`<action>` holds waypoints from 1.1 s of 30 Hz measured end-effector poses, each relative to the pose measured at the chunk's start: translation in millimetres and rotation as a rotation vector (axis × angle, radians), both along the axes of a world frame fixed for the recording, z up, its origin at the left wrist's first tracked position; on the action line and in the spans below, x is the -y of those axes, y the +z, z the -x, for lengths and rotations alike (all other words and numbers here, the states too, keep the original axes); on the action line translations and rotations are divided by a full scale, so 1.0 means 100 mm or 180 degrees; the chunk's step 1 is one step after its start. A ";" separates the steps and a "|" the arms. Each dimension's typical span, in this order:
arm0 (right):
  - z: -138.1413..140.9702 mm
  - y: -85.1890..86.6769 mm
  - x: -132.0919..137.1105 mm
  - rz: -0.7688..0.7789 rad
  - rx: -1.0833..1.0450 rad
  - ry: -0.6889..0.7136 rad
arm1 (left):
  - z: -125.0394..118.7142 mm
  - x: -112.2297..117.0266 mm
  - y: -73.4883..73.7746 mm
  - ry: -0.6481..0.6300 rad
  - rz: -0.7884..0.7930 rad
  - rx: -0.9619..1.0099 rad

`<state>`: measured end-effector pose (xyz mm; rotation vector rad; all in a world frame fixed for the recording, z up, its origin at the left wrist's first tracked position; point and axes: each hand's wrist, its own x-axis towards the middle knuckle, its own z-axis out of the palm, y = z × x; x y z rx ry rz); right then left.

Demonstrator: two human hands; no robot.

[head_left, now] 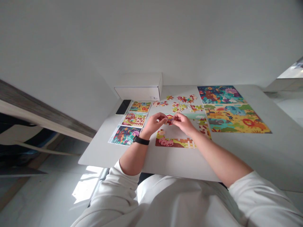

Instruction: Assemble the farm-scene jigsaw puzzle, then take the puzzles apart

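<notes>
My left hand [154, 122] and my right hand [184, 123] meet above a partly built puzzle [175, 142] on the white table [260, 151]. Between their fingertips they pinch a small red and white puzzle piece [169, 119]. A black band sits on my left wrist. Loose pieces [182, 103] lie scattered just beyond my hands.
Two finished puzzles [232, 110] lie at the right. A printed sheet with three pictures [132, 121] lies at the left, a black phone [123, 107] beyond it. A white box [139, 86] stands at the table's far edge against the wall.
</notes>
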<state>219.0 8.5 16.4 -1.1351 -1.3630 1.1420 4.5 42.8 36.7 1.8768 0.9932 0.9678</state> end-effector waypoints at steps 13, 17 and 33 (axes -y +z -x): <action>0.02 -0.13 0.05 -0.0251 0.0622 -0.0206 | 0.38 -0.19 0.08 0.0036 0.0432 -0.0300; 0.03 -0.12 0.06 -0.0299 0.0667 -0.0208 | 0.42 -0.20 0.07 -0.0005 0.0501 -0.0507; 0.06 -0.11 0.10 -0.0520 0.0987 -0.0158 | 0.53 -0.18 -0.01 -0.0376 0.0345 -0.1362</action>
